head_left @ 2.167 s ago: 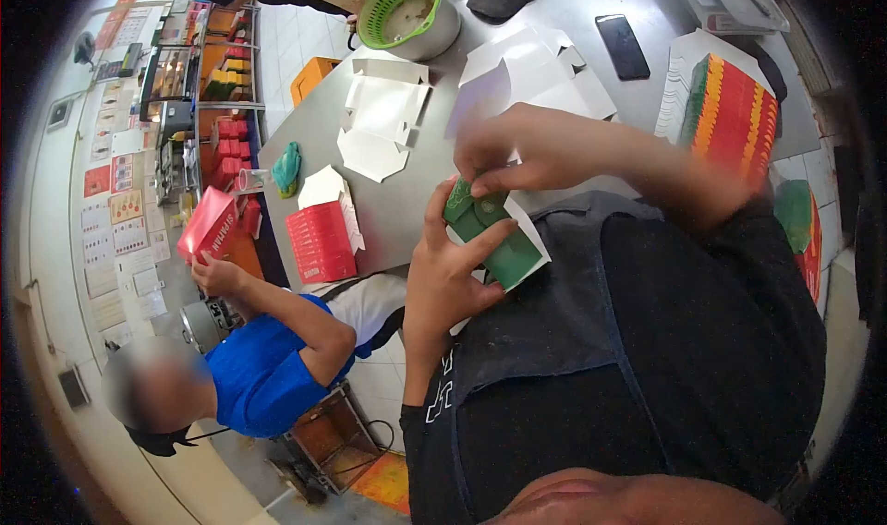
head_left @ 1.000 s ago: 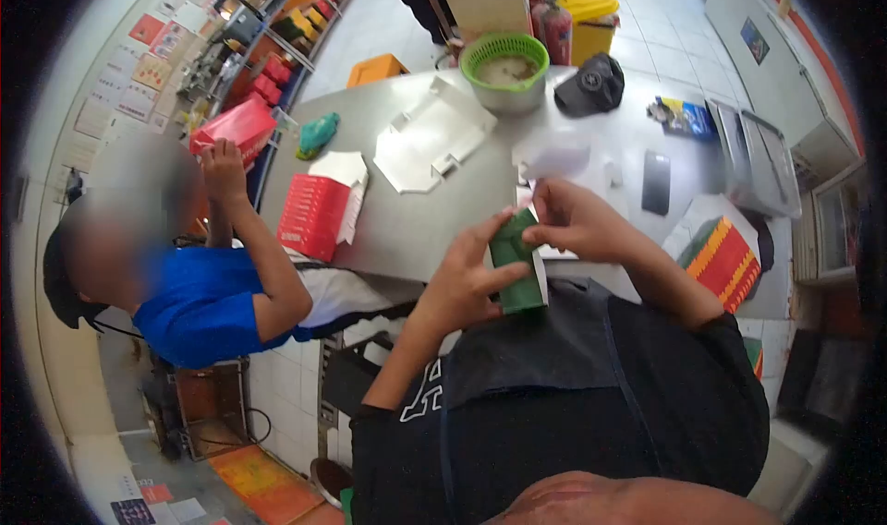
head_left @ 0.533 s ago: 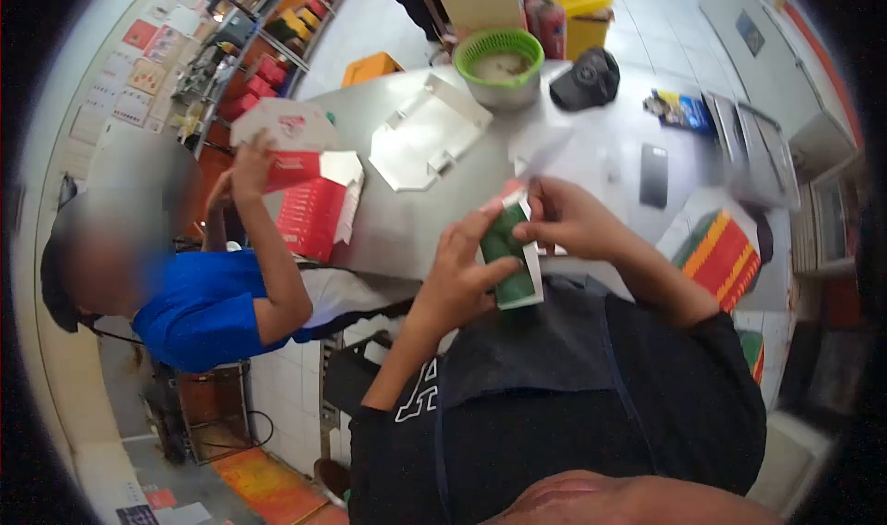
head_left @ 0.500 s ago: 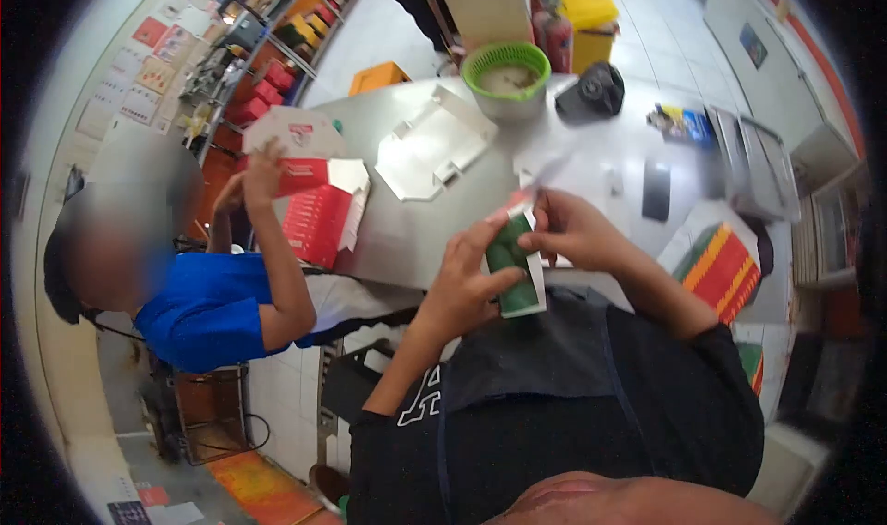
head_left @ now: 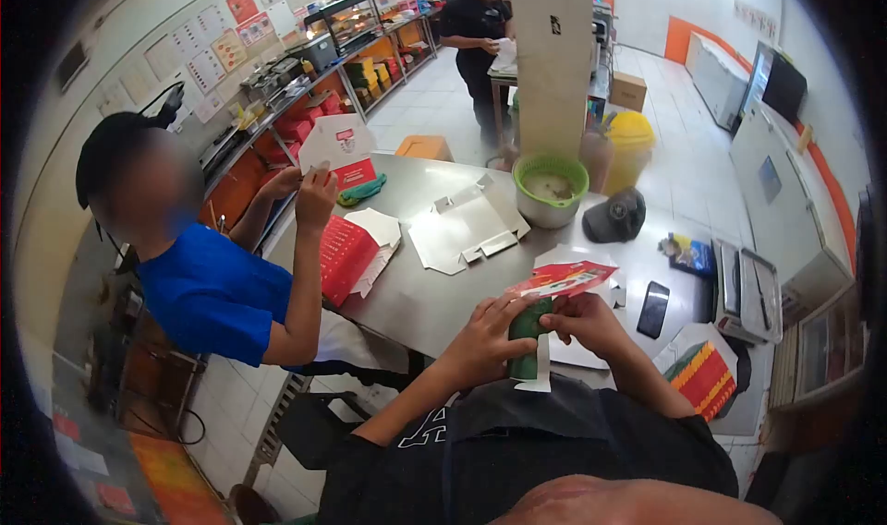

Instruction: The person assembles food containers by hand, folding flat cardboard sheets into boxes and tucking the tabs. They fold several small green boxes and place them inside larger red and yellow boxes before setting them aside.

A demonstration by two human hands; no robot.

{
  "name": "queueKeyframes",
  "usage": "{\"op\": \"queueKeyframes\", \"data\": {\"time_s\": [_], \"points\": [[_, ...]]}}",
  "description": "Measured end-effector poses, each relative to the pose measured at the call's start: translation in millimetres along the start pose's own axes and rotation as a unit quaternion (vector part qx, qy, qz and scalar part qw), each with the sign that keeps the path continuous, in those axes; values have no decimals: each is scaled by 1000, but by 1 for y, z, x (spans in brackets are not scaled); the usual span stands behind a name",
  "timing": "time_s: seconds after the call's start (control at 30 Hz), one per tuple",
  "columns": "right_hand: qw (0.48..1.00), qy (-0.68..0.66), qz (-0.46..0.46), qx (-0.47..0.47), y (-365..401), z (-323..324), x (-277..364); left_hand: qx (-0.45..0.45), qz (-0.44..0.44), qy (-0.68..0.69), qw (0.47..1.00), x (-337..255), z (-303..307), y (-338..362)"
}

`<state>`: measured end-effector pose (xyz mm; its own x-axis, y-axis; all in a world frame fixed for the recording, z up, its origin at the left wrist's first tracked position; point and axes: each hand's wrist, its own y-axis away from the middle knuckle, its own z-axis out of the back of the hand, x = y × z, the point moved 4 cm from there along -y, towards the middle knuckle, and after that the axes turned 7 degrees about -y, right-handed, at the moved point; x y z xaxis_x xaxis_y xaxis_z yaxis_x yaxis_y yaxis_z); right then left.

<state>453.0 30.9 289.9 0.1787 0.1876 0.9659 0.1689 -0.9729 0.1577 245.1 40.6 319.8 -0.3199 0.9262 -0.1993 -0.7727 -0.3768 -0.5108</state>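
Observation:
Both hands are on a red, green and white cardboard piece [head_left: 575, 277] held close in front of the chest, over the table's near edge. My left hand [head_left: 490, 340] wraps its fingers round the green side of the card. On the other side, my right hand [head_left: 587, 322] pinches the card between thumb and fingers. Part of the card stands up and tilts away over the table. White card [head_left: 577, 351] lies on the metal table beneath my right hand.
At the left, a person in blue [head_left: 217, 285] holds a red-and-white card [head_left: 339, 151]. The table bears an unfolded white box [head_left: 467, 228], green basket [head_left: 552, 181], dark cap [head_left: 614, 216], phone [head_left: 653, 309], metal trays [head_left: 759, 294] and stacked printed cards [head_left: 704, 382]. Another person [head_left: 473, 45] stands beyond a pillar.
The view has tilted up, showing more of the room. The card in my hands has opened out, its red printed part now spread above my fingers. The co-worker's card is raised.

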Motion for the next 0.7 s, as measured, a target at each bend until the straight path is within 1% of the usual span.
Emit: {"op": "queueKeyframes", "data": {"time_s": [0.07, 0.17, 0.2, 0.3, 0.33, 0.43, 0.53, 0.63, 0.7], "points": [[999, 31, -27, 17, -2, -5, 0, -10, -2, 0, 1000, 0, 2, 2], [994, 101, -16, 24, -7, -4, -3, -41, 1, -5, 999, 2, 2, 5], [987, 159, 4, 17, -5, -9, 6, -40, 4, -13, 999, 2, 3, 6], [966, 252, 53, 10, -10, -6, 7, -36, 18, -27, 999, 1, 0, 12], [971, 233, 48, 7, -11, -7, 6, -29, 27, -23, 999, 1, -1, 15], [975, 218, -31, 43, -16, -3, -2, -5, 34, 6, 999, 4, 2, 20], [986, 109, -86, 88, -15, -12, -9, 15, 24, 24, 999, 4, 3, 25], [985, 72, -110, 110, -16, -22, -14, 3, 8, 31, 999, 7, 1, 28], [987, 91, -100, 86, -17, -24, -12, -9, -8, 32, 999, 12, -2, 29]]}}
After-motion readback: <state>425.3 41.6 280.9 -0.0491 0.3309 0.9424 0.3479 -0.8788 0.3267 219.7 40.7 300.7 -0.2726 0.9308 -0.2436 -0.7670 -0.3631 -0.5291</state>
